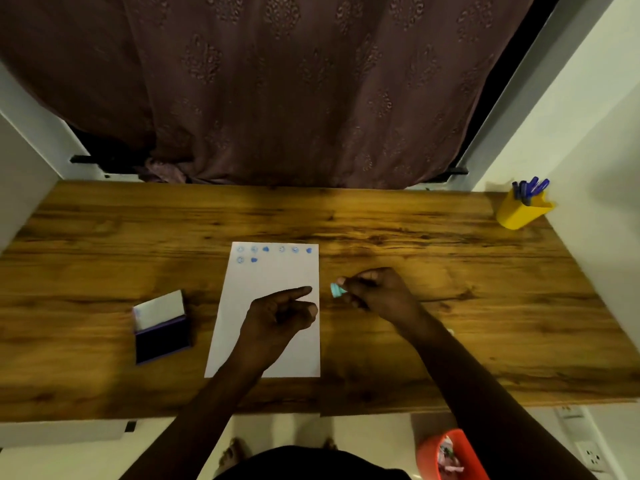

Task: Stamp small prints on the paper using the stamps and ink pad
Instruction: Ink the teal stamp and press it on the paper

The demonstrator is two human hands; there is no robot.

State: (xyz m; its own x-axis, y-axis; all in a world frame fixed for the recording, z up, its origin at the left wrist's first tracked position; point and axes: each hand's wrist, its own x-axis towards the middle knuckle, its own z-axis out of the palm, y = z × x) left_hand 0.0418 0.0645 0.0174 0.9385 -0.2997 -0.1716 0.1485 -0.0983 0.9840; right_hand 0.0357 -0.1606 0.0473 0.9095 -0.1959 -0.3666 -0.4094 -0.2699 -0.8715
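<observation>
A white sheet of paper point(270, 282) lies in the middle of the wooden desk, with several small blue prints along its top edge. My right hand point(377, 292) hovers just right of the paper and pinches a small light-blue stamp point(336, 290) between thumb and fingers. My left hand point(280, 313) rests over the paper's right half, forefinger stretched out toward the stamp, the other fingers curled, holding nothing. An ink pad point(161, 329) sits open to the left of the paper, its dark blue pad facing up and its pale lid tilted back.
A yellow cup point(521, 213) of blue pens stands at the desk's far right corner. A dark curtain point(294, 88) hangs behind the desk. An orange bin point(450, 455) sits on the floor below the front edge, at the right.
</observation>
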